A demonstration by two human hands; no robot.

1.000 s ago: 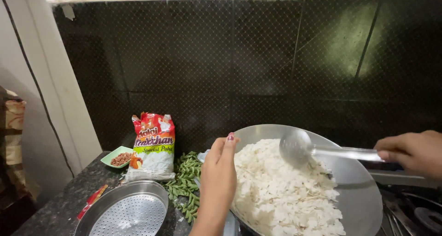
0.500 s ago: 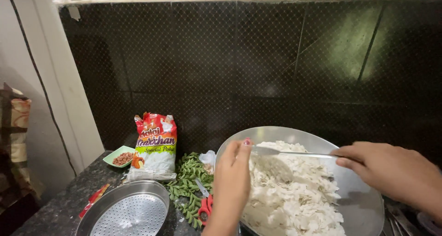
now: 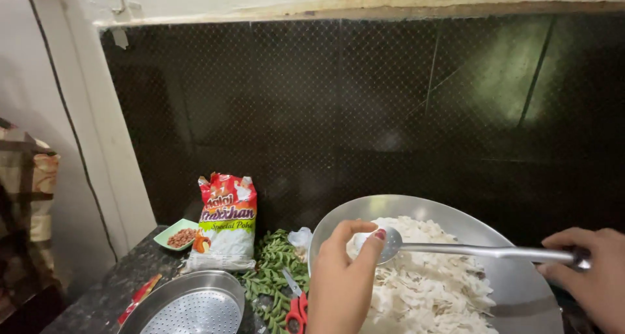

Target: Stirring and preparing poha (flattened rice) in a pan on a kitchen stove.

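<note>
Left hand (image 3: 342, 278) pinching at spoon (image 3: 390, 244), perhaps touching, right hand (image 3: 589, 272) gripping handle

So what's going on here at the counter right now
A person stands at a dark stone counter over a wide steel pan heaped with white flaked rice. The right hand holds a long steel ladle by its handle, its bowl above the flakes. The left hand is at the ladle's bowl, fingertips touching it. Beside the pan lie green leaves, red-handled scissors, a red and white packet, a perforated steel plate and a small green dish.
</note>
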